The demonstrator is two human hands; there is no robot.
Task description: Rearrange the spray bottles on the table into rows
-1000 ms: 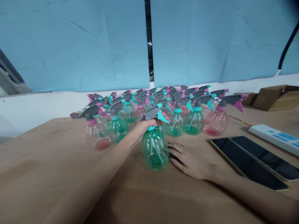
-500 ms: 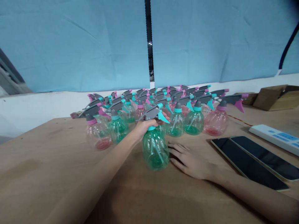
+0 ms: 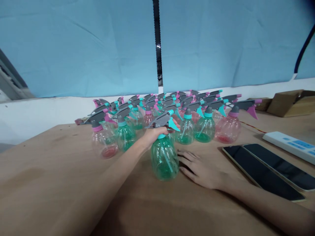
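While leaning in over the near edge of the bench (image 3: 61, 177), laying the right hand (image 3: 203, 170) flat and palm-down, fingers spread and gripping nothing, fingertips just beside the base of the green spray bottle (image 3: 164, 159). Probably bracing there, close enough for steadying.

Closing the left hand (image 3: 154, 134) around the neck of that bottle, just under the grey trigger head, and wrapping the teal collar. Gripping at the narrow neck, likely for a surer hold than on the wide, slick belly. Holding the bottle upright, nozzle pointing left and teal trigger right, in front of the rest and a little apart from them. Not possible to tell whether standing on the bench or just clear of it.

Lying to the right, side by side and near the right forearm, two dark phones (image 3: 261, 173), screens up. Beyond them a white power strip (image 3: 287, 146).

Crowding behind the held bottle, a cluster of spray bottles (image 3: 187, 127), green and pink, packed shoulder to shoulder with heads mostly aiming the same way, seemingly for saving room.

Sitting at the far right corner, cardboard boxes (image 3: 287, 103). Hanging behind everything, a blue sheet (image 3: 86, 49), split by a black strip (image 3: 157, 42).
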